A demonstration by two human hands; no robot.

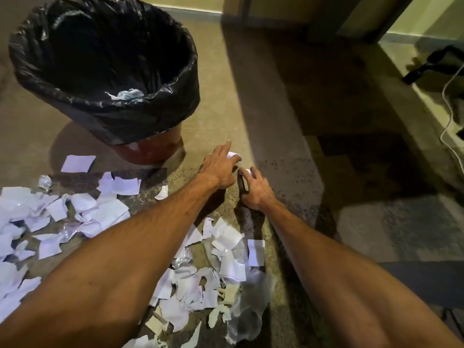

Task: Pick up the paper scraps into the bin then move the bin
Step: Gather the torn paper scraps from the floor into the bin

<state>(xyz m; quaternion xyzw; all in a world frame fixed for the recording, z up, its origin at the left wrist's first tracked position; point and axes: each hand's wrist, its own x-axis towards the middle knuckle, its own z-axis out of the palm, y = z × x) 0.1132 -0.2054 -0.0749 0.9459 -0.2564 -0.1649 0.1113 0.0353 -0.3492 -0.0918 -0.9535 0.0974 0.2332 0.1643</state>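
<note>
Torn white paper scraps (100,212) lie scattered on the floor (251,96) before the red bin (150,151), which is lined with a black bag (100,59). The left hand (221,167) reaches forward, its grip spread flat on a small scrap (233,154). Just beside it, the right hand (256,190) has its grip curled, pinching another scrap (247,171).

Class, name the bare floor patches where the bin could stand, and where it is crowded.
Bare floor lies right of the bin, beyond the left hand and right hand, toward the far wall; also right of the right forearm. Paper scraps crowd the floor in front of the bin and around the left forearm.
</note>
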